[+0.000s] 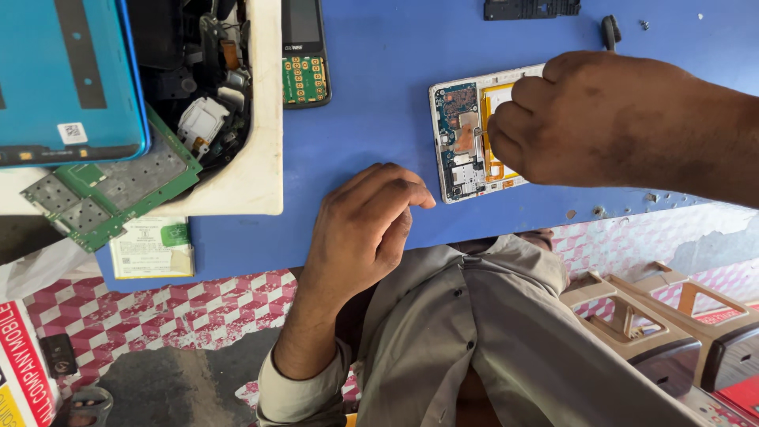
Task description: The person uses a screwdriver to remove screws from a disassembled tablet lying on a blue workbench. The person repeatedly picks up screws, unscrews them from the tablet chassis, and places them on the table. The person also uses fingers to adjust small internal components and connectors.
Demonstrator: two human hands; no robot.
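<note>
Opened phone (pixel 466 142) on blue counter (pixel 379 119), back cover already off, board exposed; right hand (pixel 601 119) fingers curled onto its battery, left hand (pixel 360 229) loosely curled, empty.

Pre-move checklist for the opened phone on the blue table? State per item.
1. Phone lying flat on the table: ok.
2. Right hand on the phone: ok, fingers over its yellow part.
3. Tool in right hand: cannot tell, the fingers hide it.
4. Left hand steadying the phone: not ok, it is curled beside the phone at the table edge.
5. Phone well in from the near edge: not ok, it sits close to it.
</note>
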